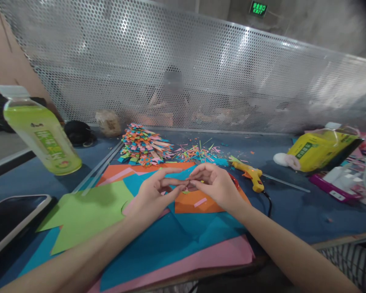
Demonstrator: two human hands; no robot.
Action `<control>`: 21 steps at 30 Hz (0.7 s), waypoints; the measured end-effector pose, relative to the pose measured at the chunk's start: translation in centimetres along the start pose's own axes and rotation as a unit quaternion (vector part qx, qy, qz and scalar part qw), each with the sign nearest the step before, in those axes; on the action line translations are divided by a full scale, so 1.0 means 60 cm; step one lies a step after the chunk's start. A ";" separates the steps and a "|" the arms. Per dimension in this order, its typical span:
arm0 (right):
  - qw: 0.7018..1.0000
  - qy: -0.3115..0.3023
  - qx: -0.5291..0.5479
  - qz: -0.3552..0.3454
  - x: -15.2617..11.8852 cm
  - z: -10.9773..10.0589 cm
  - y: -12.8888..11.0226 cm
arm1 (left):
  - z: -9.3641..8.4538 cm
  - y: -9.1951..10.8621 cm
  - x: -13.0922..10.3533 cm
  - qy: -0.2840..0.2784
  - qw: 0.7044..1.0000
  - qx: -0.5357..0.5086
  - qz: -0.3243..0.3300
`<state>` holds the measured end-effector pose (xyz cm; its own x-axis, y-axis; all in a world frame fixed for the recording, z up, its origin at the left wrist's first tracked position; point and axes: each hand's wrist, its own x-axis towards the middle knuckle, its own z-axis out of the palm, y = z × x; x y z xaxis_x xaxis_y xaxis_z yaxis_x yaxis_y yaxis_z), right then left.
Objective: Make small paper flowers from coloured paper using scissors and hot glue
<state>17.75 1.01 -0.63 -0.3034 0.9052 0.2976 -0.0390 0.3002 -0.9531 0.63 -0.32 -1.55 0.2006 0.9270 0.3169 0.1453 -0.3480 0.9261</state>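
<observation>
My left hand (158,193) and my right hand (215,185) meet fingertip to fingertip above the colored paper. Both have thumb and fingers pinched together; whatever sits between them is too small to make out. Beneath them lie an orange sheet (183,205) with a small pink strip (200,202) on it, a large blue sheet (158,244), a green sheet (91,211) and a pink sheet (228,256). Behind my hands stands a cone-shaped pile of multicolored paper strips (143,146). Loose paper scraps (198,152) are scattered to its right.
A yellow glue gun (251,175) with a black cord lies right of my hands, near a clear stick (286,183). Bottles stand at left (42,134) and right (317,146). A phone (15,219) rests at left. Behind the table is a perforated metal screen (110,53), with a person beyond.
</observation>
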 end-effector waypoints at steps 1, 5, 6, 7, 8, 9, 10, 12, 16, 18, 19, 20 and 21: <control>1.000 0.006 -0.011 -0.005 -0.001 0.000 -0.001 | 0.000 -0.001 0.000 -0.004 1.000 0.006 0.003; 0.998 0.021 -0.051 -0.020 -0.003 0.000 -0.002 | -0.001 -0.005 -0.001 -0.019 0.998 0.059 0.014; 0.998 0.025 -0.058 -0.018 -0.004 0.000 -0.001 | -0.001 -0.004 -0.001 -0.016 0.996 0.082 0.020; 0.997 0.030 -0.065 -0.016 -0.004 0.001 -0.001 | -0.002 -0.003 -0.002 -0.013 0.993 0.112 0.029; 0.997 0.035 -0.074 -0.013 -0.005 0.001 -0.001 | -0.002 -0.002 -0.003 -0.012 0.988 0.146 0.041; 0.996 0.041 -0.081 -0.011 -0.005 0.001 -0.001 | -0.002 0.000 -0.004 -0.014 0.981 0.183 0.055; 0.995 0.045 -0.085 -0.012 -0.005 0.001 -0.001 | -0.003 0.002 -0.005 -0.019 0.973 0.219 0.068; 0.994 0.053 -0.090 -0.023 -0.006 0.001 -0.003 | -0.003 0.006 -0.008 -0.029 0.958 0.273 0.086; 0.992 0.061 -0.102 -0.047 -0.007 0.001 -0.004 | -0.003 0.006 -0.010 -0.015 0.952 0.292 0.092; 0.990 0.066 -0.107 -0.059 -0.006 0.001 -0.001 | -0.003 0.004 -0.009 0.003 0.957 0.276 0.092; 0.989 0.069 -0.110 -0.064 -0.005 0.000 0.000 | -0.004 0.003 -0.007 0.010 0.960 0.265 0.091; 0.989 0.071 -0.111 -0.067 -0.004 0.000 0.002 | -0.004 0.002 -0.006 0.016 0.963 0.252 0.091; 0.989 0.070 -0.110 -0.066 -0.003 0.000 0.003 | -0.005 0.001 -0.005 0.019 0.967 0.238 0.090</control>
<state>17.82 0.91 -0.88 -0.1740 0.8824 0.4372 0.1428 0.4619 -0.8753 0.30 -0.59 -1.50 0.2287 0.8472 0.4796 0.5429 -0.5199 0.6595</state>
